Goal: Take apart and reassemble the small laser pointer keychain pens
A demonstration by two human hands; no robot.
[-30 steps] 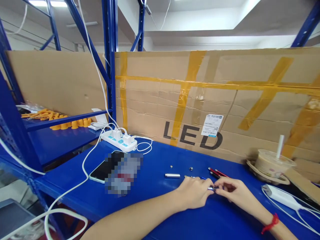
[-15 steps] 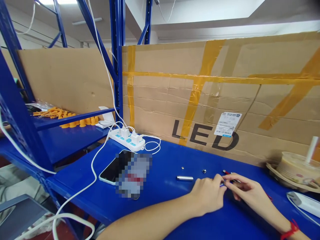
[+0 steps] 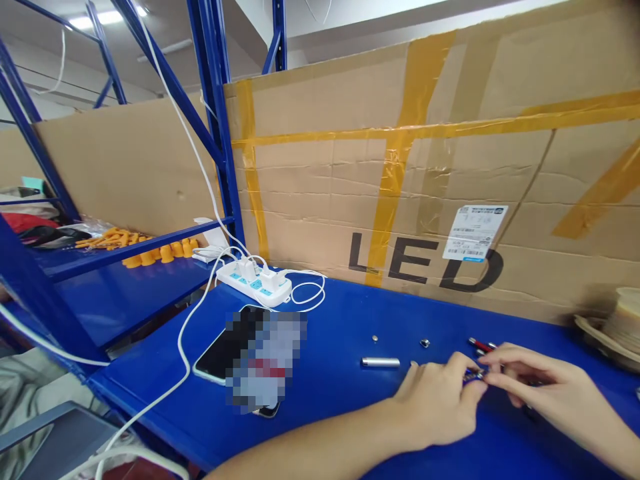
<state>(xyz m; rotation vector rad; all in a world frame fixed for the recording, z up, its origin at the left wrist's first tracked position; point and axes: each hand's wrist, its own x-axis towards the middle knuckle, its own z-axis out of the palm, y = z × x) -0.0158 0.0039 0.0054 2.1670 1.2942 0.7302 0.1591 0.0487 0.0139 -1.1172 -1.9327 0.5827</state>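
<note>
My left hand (image 3: 440, 403) and my right hand (image 3: 540, 380) meet fingertip to fingertip over the blue table (image 3: 330, 427). Between their pinched fingertips is a small shiny piece with some blue on it, mostly hidden. A red pen-like item (image 3: 480, 345) lies just behind the right fingers, partly covered. A silver tube (image 3: 381, 363) rests on the table to the left of my left hand. Beyond it lie a small round disc (image 3: 375, 339) and a small metal part (image 3: 425, 343).
Two phones, one dark-screened (image 3: 225, 353), the other blurred out, lie left of my arm. A white power strip (image 3: 254, 281) with cables stands behind them. A cardboard panel (image 3: 320, 200) backs the table. A cup (image 3: 625, 320) sits in a holder at right.
The view has turned and tilted, so the hands and small parts appear further right. Both hands stay together with the fingertips pinched.
</note>
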